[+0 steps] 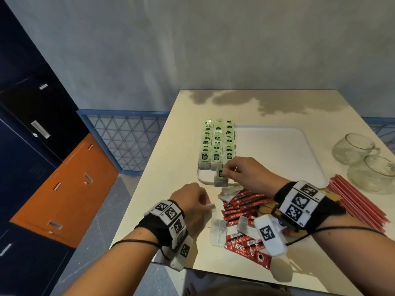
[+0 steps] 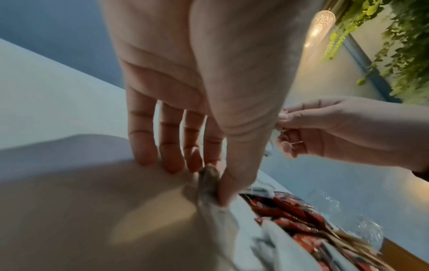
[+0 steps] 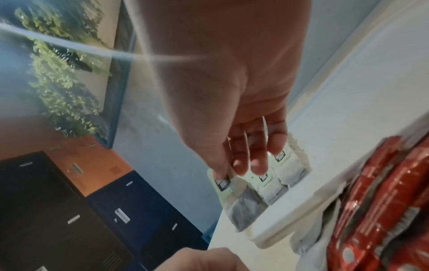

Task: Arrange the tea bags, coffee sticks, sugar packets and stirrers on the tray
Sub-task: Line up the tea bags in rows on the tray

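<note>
Two hands over the table (image 1: 162, 210), both busy. R hand (image 1: 241, 171) pinches a tea bag (image 1: 221, 178) by its green tag, thumb + fingertips on the tag, bag hanging over the near-left corner of the tray (image 1: 277, 146). In the right wrist view the same bag (image 3: 234, 194) sits under the thumb, just in front of the rows already laid. L hand (image 1: 192, 204) lower down, near the table's left edge, thumb + forefinger pinching a second tea bag (image 2: 209, 185) at its top; the other fingers (image 2: 141, 139) straight, tips on the tabletop. That bag looks grey and blurred in the left wrist view; tag not readable.

Tea bag rows (image 1: 218, 142): three columns, overlapping, green tags up, along the tray's left side, running from far edge toward the near one. Rest of the tray bare white.

Near the hands, off the tray: loose pile of red coffee sticks (image 1: 241, 208) betw. the wrists, a few white paper packets (image 1: 219, 231) mixed in at its left, a red coffee pouch (image 1: 248, 251) at the table's near edge. Wooden stirrers (image 1: 267, 208) partly hidden under the R wrist band. Bundle of red straws (image 1: 357, 201) right of the R wrist, lying diagonal. Two glass cups (image 1: 363, 159) at the right edge, touching or nearly so.

Beyond: blue + orange lockers (image 1: 53, 167) left, grey wall behind.
</note>
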Demonstrator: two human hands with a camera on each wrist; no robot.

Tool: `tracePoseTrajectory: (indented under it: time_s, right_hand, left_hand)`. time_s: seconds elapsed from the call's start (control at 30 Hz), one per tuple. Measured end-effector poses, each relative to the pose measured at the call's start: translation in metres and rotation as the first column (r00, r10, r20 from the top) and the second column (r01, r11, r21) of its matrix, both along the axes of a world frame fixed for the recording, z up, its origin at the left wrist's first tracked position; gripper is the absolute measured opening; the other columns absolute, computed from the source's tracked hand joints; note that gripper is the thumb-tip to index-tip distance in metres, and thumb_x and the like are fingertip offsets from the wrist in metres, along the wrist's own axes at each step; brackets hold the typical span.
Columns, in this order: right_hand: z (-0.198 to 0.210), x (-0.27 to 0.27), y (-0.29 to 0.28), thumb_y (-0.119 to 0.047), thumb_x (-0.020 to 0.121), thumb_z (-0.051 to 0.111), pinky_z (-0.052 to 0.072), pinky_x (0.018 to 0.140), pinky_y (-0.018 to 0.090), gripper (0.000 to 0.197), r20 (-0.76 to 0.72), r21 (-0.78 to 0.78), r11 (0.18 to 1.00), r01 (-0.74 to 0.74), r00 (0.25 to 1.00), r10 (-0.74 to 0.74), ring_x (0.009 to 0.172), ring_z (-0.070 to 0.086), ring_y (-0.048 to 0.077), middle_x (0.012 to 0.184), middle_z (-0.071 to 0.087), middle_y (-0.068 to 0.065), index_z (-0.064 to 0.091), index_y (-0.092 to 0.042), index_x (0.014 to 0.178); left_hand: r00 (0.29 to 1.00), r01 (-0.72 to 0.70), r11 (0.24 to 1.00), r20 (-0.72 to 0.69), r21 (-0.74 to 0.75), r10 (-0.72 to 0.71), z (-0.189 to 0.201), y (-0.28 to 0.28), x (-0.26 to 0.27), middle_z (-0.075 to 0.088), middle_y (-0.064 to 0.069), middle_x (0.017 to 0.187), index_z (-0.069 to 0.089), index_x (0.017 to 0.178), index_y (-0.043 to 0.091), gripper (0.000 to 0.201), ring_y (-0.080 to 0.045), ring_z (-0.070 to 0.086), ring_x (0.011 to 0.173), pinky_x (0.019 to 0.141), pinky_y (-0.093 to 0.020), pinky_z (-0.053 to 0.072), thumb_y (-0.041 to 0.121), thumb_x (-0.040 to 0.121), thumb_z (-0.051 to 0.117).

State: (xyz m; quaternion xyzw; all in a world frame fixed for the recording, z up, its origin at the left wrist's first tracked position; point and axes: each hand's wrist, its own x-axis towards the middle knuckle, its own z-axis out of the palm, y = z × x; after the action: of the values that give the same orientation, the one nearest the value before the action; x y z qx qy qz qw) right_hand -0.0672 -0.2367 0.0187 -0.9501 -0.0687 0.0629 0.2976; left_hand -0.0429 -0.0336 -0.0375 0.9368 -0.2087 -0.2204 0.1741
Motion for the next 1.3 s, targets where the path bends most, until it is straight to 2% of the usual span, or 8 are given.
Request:
tracePoseTrajectory:
  time_s: [0.13,0.33,0.5,0.67,0.73,1.0,1.17,1.3]
  right_hand:
    - [0.007,-0.012,-0.003,-0.022,0.090,0.069,0.050,0.069,0.025,0.013,-0.102,0.333,0.943,0.016,0.995,0.019,0.073,0.065,0.014,0.085,0.072,0.007,0.069,-0.009,0.092]
    - [-0.009,-0.021,0.006,-0.021,0.087,0.072,0.049,0.074,0.027,0.013,-0.211,0.561,0.813,0.154,0.977,-0.039,0.074,0.062,0.013,0.085,0.071,0.007,0.069,-0.010,0.092]
    - [-0.019,-0.019,0.005,-0.017,0.088,0.070,0.051,0.081,0.031,0.015,-0.203,0.628,0.731,0.267,0.963,-0.178,0.083,0.063,0.017,0.094,0.070,0.011,0.065,-0.005,0.095]
    - [-0.013,-0.027,-0.009,-0.013,0.089,0.070,0.049,0.074,0.030,0.011,-0.079,0.535,0.816,0.218,0.975,-0.209,0.077,0.061,0.015,0.085,0.066,0.013,0.059,-0.013,0.087]
    - [-0.009,-0.032,-0.019,-0.014,0.087,0.071,0.050,0.076,0.030,0.013,-0.050,0.443,0.872,0.209,0.977,-0.209,0.079,0.063,0.014,0.086,0.067,0.006,0.061,-0.017,0.094]
    - [0.009,-0.054,-0.036,-0.016,0.087,0.072,0.050,0.072,0.015,0.014,-0.209,0.347,0.933,0.097,0.978,-0.024,0.083,0.066,0.010,0.095,0.072,0.005,0.072,-0.018,0.101]
    - [0.003,-0.057,-0.022,-0.014,0.087,0.072,0.054,0.074,0.018,0.014,-0.261,0.507,0.847,0.161,0.965,-0.027,0.081,0.068,0.006,0.093,0.074,-0.001,0.071,-0.015,0.100]
    - [-0.004,-0.052,-0.012,-0.018,0.090,0.069,0.054,0.074,0.024,0.013,-0.216,0.513,0.830,0.218,0.969,-0.121,0.079,0.067,0.012,0.094,0.073,0.005,0.068,-0.018,0.103]
  left_hand:
    - [0.980,-0.182,0.956,0.034,-0.228,0.195,-0.001,0.008,0.015,0.063,0.003,0.086,0.060,0.086,0.020,0.014,-0.018,0.061,0.082,0.065,-0.021,0.045,0.027,0.084,0.071]
    - [0.734,-0.675,0.363,-0.634,-0.642,0.242,0.017,0.001,0.003,0.065,-0.019,0.109,0.053,0.115,0.005,0.029,-0.028,0.072,0.082,0.066,-0.030,0.059,0.005,0.090,0.067]
    - [0.762,-0.619,0.442,-0.633,-0.649,0.138,0.017,-0.011,-0.010,0.066,-0.019,0.110,0.057,0.109,0.003,0.017,-0.028,0.071,0.088,0.071,-0.031,0.060,0.004,0.093,0.062]
    - [0.987,-0.049,0.949,-0.161,-0.311,-0.002,0.012,-0.008,-0.018,0.062,0.005,0.097,0.056,0.111,0.021,0.049,-0.012,0.062,0.085,0.079,-0.029,0.051,0.039,0.074,0.082]
    - [0.986,0.139,0.988,-0.083,-0.063,-0.144,0.008,-0.007,-0.023,0.057,0.011,0.097,0.057,0.110,0.030,0.053,-0.010,0.057,0.088,0.081,-0.031,0.051,0.047,0.068,0.083]
    - [0.998,-0.019,0.982,-0.055,-0.189,0.009,0.003,-0.003,-0.014,0.064,0.004,0.085,0.059,0.080,0.025,0.016,-0.016,0.060,0.081,0.072,-0.032,0.049,0.026,0.077,0.074]
    - [0.806,-0.575,0.531,-0.542,-0.623,0.237,0.014,-0.016,-0.020,0.065,-0.012,0.085,0.057,0.087,0.007,0.019,-0.018,0.069,0.068,0.065,-0.031,0.059,0.001,0.081,0.074]
    - [0.724,-0.664,0.416,-0.674,-0.621,0.149,0.020,-0.027,-0.026,0.065,-0.017,0.094,0.057,0.093,0.007,0.016,-0.024,0.067,0.076,0.072,-0.036,0.059,0.006,0.085,0.070]
